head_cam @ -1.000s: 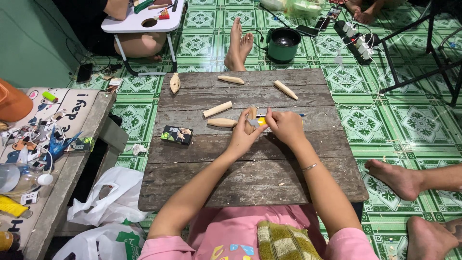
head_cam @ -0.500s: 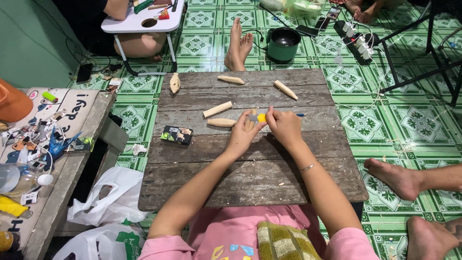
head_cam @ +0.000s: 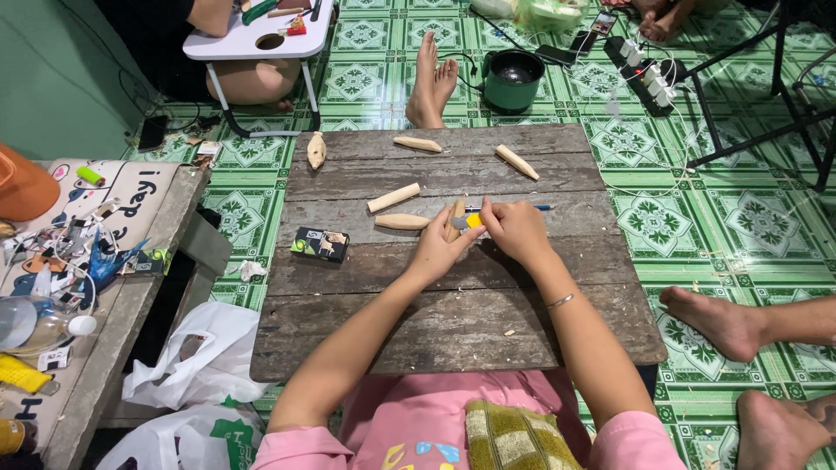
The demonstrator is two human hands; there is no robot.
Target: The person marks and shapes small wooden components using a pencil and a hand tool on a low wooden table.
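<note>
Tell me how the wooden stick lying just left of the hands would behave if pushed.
The stick looks rounded, so it would probably roll across the table. Short, solid-looking wood: likely stiff and light. The plank gaps might catch it.

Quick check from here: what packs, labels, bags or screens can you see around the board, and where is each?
Small box: on the wooden board, left of the left hand; flat, dark with green and pale print.
Plastic bags: floor, lower left; white, one with green print.
Phone: floor, top right; flat, colourful face.
Printed mat: left bench; pale with dark lettering.
</note>
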